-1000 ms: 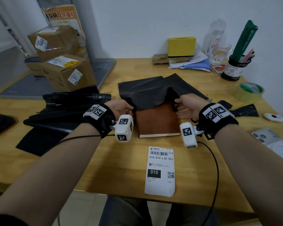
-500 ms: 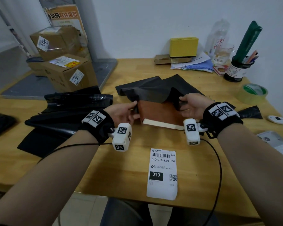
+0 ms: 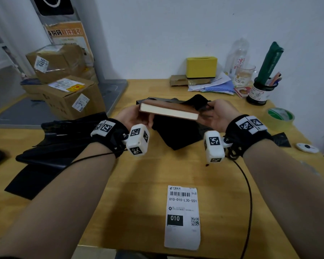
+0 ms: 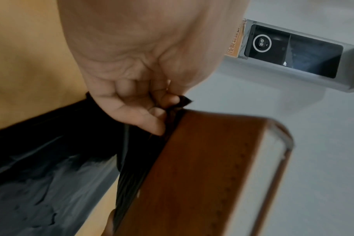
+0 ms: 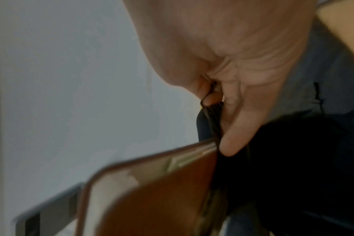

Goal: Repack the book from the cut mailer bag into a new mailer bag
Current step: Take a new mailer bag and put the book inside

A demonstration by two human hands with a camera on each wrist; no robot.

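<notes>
A brown-covered book (image 3: 168, 111) with cream page edges is held in the air over the wooden table (image 3: 138, 176), its page edge toward me. A black mailer bag (image 3: 174, 133) wraps its far end and sags below it. My left hand (image 3: 133, 116) pinches the bag's edge at the book's left side, and the left wrist view shows the fingertips (image 4: 168, 103) on the black film beside the book (image 4: 202, 175). My right hand (image 3: 217, 114) pinches the bag's edge on the right. In the right wrist view its fingers (image 5: 228, 140) grip the bag (image 5: 293, 159) next to the book (image 5: 152, 199).
A pile of black mailer bags (image 3: 64, 139) lies at the left and a black scrap (image 3: 281, 139) at the right. A shipping label (image 3: 182, 217) lies near the front edge. Cardboard boxes (image 3: 69, 96), a yellow box (image 3: 201, 67), a pen pot (image 3: 259, 92) and a tape roll (image 3: 280, 116) stand around.
Both hands have lifted the book and the black bag off the table. The book has tipped up, so its page edge now faces me and the bag hangs under it.
</notes>
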